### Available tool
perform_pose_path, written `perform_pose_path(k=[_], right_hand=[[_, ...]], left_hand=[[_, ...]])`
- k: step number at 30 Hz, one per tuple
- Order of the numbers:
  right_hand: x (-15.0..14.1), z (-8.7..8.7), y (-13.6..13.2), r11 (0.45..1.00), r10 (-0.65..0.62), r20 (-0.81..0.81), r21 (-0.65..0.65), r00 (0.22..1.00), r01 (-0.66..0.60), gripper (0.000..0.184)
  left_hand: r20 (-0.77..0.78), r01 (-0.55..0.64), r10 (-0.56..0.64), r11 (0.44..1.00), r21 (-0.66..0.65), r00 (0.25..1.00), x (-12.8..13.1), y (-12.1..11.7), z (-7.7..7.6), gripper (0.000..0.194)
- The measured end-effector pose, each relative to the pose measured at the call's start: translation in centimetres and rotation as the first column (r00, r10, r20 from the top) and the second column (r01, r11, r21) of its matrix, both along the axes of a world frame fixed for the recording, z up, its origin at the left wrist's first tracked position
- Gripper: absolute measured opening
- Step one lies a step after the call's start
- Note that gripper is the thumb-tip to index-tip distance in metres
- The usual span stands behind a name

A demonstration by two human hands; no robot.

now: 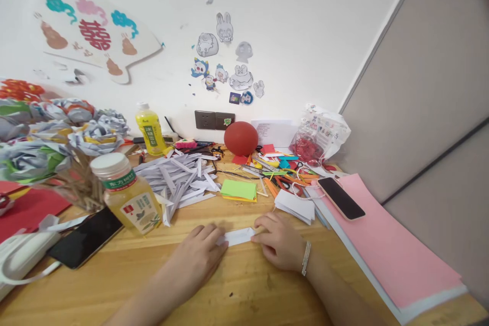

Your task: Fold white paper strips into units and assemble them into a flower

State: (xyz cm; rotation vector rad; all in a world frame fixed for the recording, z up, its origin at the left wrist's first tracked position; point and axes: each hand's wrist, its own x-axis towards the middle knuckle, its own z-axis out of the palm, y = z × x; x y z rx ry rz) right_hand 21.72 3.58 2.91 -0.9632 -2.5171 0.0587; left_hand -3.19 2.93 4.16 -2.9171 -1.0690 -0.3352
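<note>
The tabletop (244, 280) was honey-yellow with a brown grain. The paper strip (238, 237) at lower centre was plain white, as were the paper slips (179, 178) heaped left of centre. At the centre, the balloon (241, 138) was brick red and the top sticky note (239, 189) lime green over yellow. The sheet (385, 234) at lower right was plain pink above a pale blue-white one. The phone (341, 198) on it had a black face and a light rim. At left, the juice bottle (128, 193) paired a white cap with a green band and yellow liquid. At upper left, the wall cutout (95, 56) was white with a red character, teal and pink clouds and brown rabbits.
</note>
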Motion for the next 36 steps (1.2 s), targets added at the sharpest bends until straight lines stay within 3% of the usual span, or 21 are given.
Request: perform_pose_path(k=[4, 8, 10, 14, 21, 26, 28, 31, 32, 36], right_hand=[[-1.4, -0.3, 0.0, 0.996, 0.086, -0.003, -0.004, 0.996, -0.086, 0.021], [-2.5, -1.1, 0.7, 1.0, 0.003, 0.063, 0.031, 0.998, -0.005, 0.012], [-2.8, -1.4, 0.9, 0.998, -0.037, 0.075, 0.052, 0.996, 0.033, 0.005], [-3.2, -1.5, 0.9, 0.995, -0.099, 0.004, 0.02, 0.995, 0.099, 0.01], [-3.7, -1.9, 0.8, 0.959, -0.26, -0.145, -0.156, 0.955, 0.238, 0.009], [-3.9, -2.1, 1.1, 0.91, -0.394, -0.088, -0.177, 0.915, 0.375, 0.004], [-4.0, -2.1, 1.3, 0.903, -0.412, -0.041, -0.151, 0.91, 0.402, 0.003], [-4.0, -2.1, 1.3, 0.901, -0.424, 0.013, -0.101, 0.906, 0.423, 0.005], [-4.0, -2.1, 1.3, 0.904, -0.419, 0.018, -0.084, 0.908, 0.419, 0.006], [-3.7, -1.7, 0.6, 0.967, -0.254, -0.001, -0.03, 0.967, 0.254, 0.015]], left_hand=[[0.092, 0.06, -0.06, 0.998, 0.004, 0.994, 0.3, 0.5, -1.1, 0.022], [0.091, 0.079, -0.092, 0.987, 0.142, 0.992, 0.8, 1.1, -1.9, 0.019], [0.121, 0.032, -0.051, 0.988, 0.154, 0.991, 1.1, 1.4, -2.1, 0.023], [0.16, -0.042, 0.022, 0.991, 0.127, 0.987, 1.5, 1.7, -2.1, 0.033], [0.073, -0.253, 0.259, 0.965, -0.074, 0.963, 2.0, 1.6, -1.3, 0.023], [-0.023, -0.347, 0.348, 0.937, 0.039, 0.937, 2.6, 1.3, -0.9, 0.025], [-0.036, -0.252, 0.258, 0.96, 0.119, 0.965, 2.7, 0.8, -1.1, 0.024], [-0.012, 0.076, -0.076, 0.971, 0.225, 0.997, 2.9, 0.1, -2.3, 0.026], [0.009, 0.111, -0.118, 0.959, 0.261, 0.993, 2.9, -0.1, -2.9, 0.029], [0.041, 0.07, -0.084, 0.959, 0.273, 0.996, 2.6, -0.4, -4.9, 0.035]])
